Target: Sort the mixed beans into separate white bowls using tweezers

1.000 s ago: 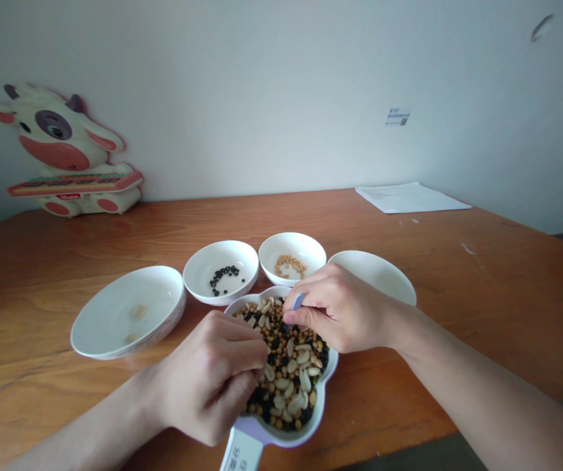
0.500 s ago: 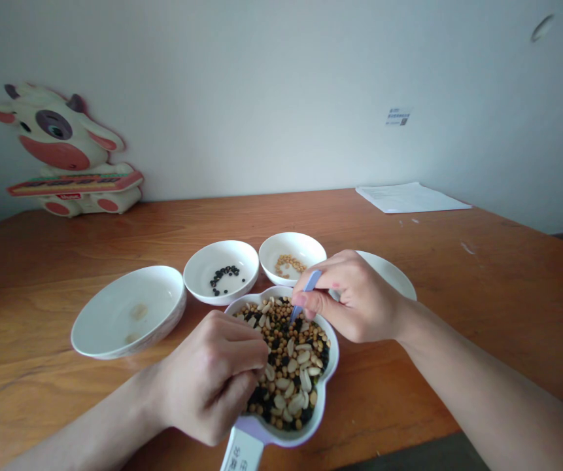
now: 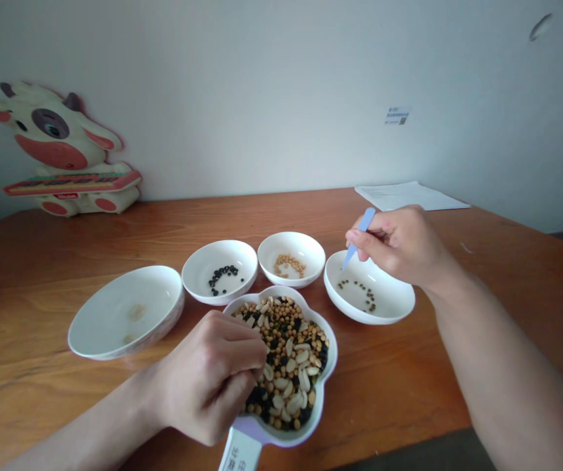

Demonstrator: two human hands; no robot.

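With right hand [image 3: 401, 245], grips slim blue tweezers [image 3: 362, 229] between thumb and fingers, presumably for fine tip control. Aims tapered tips down into white bowl [image 3: 395, 297], just below right fingertips; any load at tips too small to confirm. Clenches left hand [image 3: 215, 376] against flower-shaped tray [image 3: 286, 439], probably for steadying; hold on rim hidden, unconfirmable. Beneath and beside left fingers: heaped nut-and-bean mix [image 3: 303, 357], pale, yellow, black. Below right fingertips: arc of small olive-brown beans [image 3: 371, 299].

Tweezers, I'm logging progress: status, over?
Right hand pinching blue tweezers, tips over rightmost bowl. Left hand curled at flower-shaped dish. Nothing visibly in the way.
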